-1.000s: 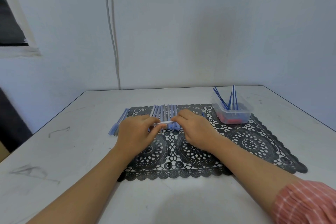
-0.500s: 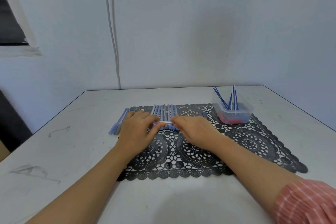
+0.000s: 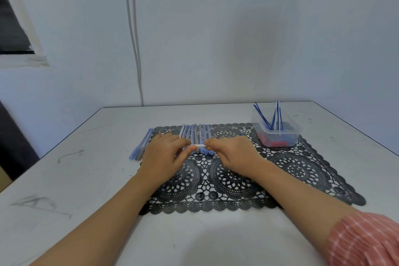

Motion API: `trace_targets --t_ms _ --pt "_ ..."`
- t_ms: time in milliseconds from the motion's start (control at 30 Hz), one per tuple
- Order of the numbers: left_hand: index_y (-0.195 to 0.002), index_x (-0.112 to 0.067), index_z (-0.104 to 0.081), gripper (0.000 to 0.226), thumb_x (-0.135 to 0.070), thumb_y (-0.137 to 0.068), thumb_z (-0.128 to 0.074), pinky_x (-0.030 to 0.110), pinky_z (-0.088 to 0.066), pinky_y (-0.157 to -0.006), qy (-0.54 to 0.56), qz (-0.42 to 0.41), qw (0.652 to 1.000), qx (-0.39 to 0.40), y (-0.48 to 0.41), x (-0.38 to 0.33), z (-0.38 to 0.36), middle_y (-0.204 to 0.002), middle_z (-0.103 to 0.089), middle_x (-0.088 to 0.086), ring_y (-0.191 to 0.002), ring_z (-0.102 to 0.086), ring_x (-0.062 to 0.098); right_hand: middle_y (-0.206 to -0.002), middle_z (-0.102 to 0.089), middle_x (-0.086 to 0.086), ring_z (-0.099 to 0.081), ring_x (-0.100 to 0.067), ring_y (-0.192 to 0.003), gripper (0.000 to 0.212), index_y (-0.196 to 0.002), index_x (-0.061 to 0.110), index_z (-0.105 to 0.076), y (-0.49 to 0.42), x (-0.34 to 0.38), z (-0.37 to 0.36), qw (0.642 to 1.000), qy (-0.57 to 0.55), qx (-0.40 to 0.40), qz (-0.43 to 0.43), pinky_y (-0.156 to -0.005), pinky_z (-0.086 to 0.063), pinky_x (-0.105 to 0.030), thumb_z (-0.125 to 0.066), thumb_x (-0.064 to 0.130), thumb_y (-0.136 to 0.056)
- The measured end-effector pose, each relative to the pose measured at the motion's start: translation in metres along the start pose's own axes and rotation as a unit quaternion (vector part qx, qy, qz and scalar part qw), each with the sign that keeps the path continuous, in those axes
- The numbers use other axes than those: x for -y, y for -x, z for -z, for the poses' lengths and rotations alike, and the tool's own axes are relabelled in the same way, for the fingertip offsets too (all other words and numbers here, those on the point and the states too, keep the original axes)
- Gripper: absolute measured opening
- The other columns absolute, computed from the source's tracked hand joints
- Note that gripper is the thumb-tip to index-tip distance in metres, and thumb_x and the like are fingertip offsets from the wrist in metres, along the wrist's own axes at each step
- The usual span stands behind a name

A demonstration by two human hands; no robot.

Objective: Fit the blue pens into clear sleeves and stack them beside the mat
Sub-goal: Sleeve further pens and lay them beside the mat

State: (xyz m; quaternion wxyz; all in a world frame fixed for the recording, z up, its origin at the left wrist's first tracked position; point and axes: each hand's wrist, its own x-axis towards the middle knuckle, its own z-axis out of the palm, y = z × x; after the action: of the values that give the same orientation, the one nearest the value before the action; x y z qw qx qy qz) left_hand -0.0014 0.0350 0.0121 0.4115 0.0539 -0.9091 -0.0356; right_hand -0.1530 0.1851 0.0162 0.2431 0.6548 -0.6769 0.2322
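Note:
My left hand (image 3: 165, 153) and my right hand (image 3: 232, 152) meet over the black lace mat (image 3: 291, 170), each pinching one end of a pale sleeved pen (image 3: 199, 146) held crosswise. Behind them a row of several sleeved pens (image 3: 195, 134) lies side by side on the mat. A small stack of finished pens (image 3: 141, 147) lies on the table just off the mat's left edge. Several thin blue pens (image 3: 273, 117) stand in a clear tub (image 3: 280, 136) at the mat's far right corner.
The grey table (image 3: 86, 179) runs to a white wall at the back, with edges close on the left and right. A white cable (image 3: 135, 49) hangs down the wall. Red pieces lie in the bottom of the tub.
Both hands have drifted slightly away from me and closer together along the crosswise pen. The row, the stack and the tub have not moved.

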Motion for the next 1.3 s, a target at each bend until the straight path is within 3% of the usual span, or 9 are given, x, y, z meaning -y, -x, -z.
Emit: trace_targets --t_ms 167,267,400,567,867,933,1067,1167,1300 --pt "-0.085 -0.02 -0.072 0.04 -0.048 -0.09 -0.045 0.028 -0.043 -0.059 0.004 -0.004 1.0 -0.005 0.0 0.001 0.0 -0.064 -0.061 -0.01 -0.06 -0.052 0.01 -0.063 -0.068 0.008 -0.05 -0.006 -0.039 0.033 -0.103 0.025 -0.069 0.0 0.001 0.002 0.999 -0.019 -0.025 0.005 -0.035 -0.043 -0.021 -0.04 0.03 -0.087" --pt "-0.086 -0.021 -0.072 0.04 -0.049 -0.09 -0.043 0.026 -0.041 -0.06 -0.009 0.002 1.0 -0.005 0.0 0.001 0.0 -0.064 -0.06 -0.011 -0.06 -0.052 0.009 -0.061 -0.066 0.008 -0.053 -0.006 -0.044 0.039 -0.11 0.031 -0.066 -0.001 0.0 0.006 1.0 -0.009 -0.017 -0.015 -0.04 -0.039 -0.019 -0.037 0.047 -0.09" --pt "-0.086 -0.02 -0.072 0.038 -0.047 -0.09 -0.045 0.024 -0.037 -0.062 -0.026 0.014 0.999 -0.019 0.0 0.001 0.002 -0.066 -0.062 -0.01 -0.062 -0.055 0.011 -0.053 -0.047 0.01 -0.044 -0.005 -0.046 0.061 -0.134 0.036 -0.041 -0.001 0.0 0.013 0.993 0.022 0.005 -0.114 -0.043 -0.03 -0.018 -0.028 0.068 -0.084" --pt "-0.085 -0.021 -0.072 0.039 -0.048 -0.09 -0.044 0.024 -0.035 -0.062 -0.032 0.027 0.999 -0.02 0.0 0.002 0.003 -0.065 -0.062 -0.01 -0.062 -0.056 0.011 -0.053 -0.039 0.004 -0.035 -0.01 -0.045 0.038 -0.131 0.024 -0.031 0.003 -0.012 0.011 0.973 -0.119 -0.032 -0.197 -0.045 -0.03 -0.033 -0.03 0.023 -0.092" --pt "-0.084 -0.02 -0.071 0.04 -0.048 -0.09 -0.043 0.026 -0.039 -0.06 -0.031 0.03 0.999 -0.016 0.0 0.003 0.001 -0.063 -0.06 -0.01 -0.061 -0.055 0.011 -0.104 -0.048 -0.003 -0.047 -0.012 -0.084 0.07 -0.137 0.015 -0.029 -0.001 -0.027 0.007 0.95 -0.112 0.048 -0.287 -0.069 -0.034 -0.022 -0.04 -0.018 -0.077" --pt "-0.084 -0.021 -0.071 0.04 -0.048 -0.09 -0.043 0.026 -0.04 -0.06 -0.031 0.03 0.999 -0.016 0.001 0.003 0.001 -0.063 -0.06 -0.01 -0.061 -0.055 0.011 -0.107 -0.053 -0.009 -0.051 -0.012 -0.086 0.063 -0.134 0.015 -0.029 -0.002 -0.026 0.007 0.952 -0.107 0.067 -0.278 -0.07 -0.037 -0.023 -0.041 -0.015 -0.08" --pt "-0.084 -0.021 -0.071 0.04 -0.049 -0.09 -0.042 0.026 -0.04 -0.06 -0.033 0.031 0.999 -0.017 0.0 0.004 0.001 -0.063 -0.06 -0.01 -0.061 -0.055 0.011 -0.086 -0.056 0.0 -0.049 -0.002 -0.065 0.017 -0.113 0.008 -0.044 -0.005 -0.018 0.012 0.96 -0.1 0.084 -0.247 -0.061 -0.041 -0.022 -0.044 0.012 -0.097" --pt "-0.084 -0.022 -0.071 0.04 -0.049 -0.09 -0.042 0.026 -0.039 -0.059 -0.034 0.031 0.999 -0.017 0.001 0.004 0.001 -0.063 -0.06 -0.011 -0.061 -0.054 0.01 -0.079 -0.064 -0.001 -0.056 -0.015 -0.07 0.028 -0.099 0.009 -0.06 -0.004 -0.018 0.013 0.963 -0.063 0.097 -0.244 -0.065 -0.045 -0.031 -0.047 0.033 -0.096" --pt "-0.084 -0.022 -0.071 0.039 -0.049 -0.09 -0.043 0.024 -0.037 -0.059 -0.037 0.031 0.999 -0.019 0.0 0.004 0.001 -0.064 -0.06 -0.011 -0.061 -0.054 0.009 -0.083 -0.059 0.001 -0.052 -0.012 -0.075 0.023 -0.087 0.012 -0.069 0.0 -0.021 0.011 0.964 -0.094 0.079 -0.235 -0.069 -0.044 -0.03 -0.061 0.033 -0.086"
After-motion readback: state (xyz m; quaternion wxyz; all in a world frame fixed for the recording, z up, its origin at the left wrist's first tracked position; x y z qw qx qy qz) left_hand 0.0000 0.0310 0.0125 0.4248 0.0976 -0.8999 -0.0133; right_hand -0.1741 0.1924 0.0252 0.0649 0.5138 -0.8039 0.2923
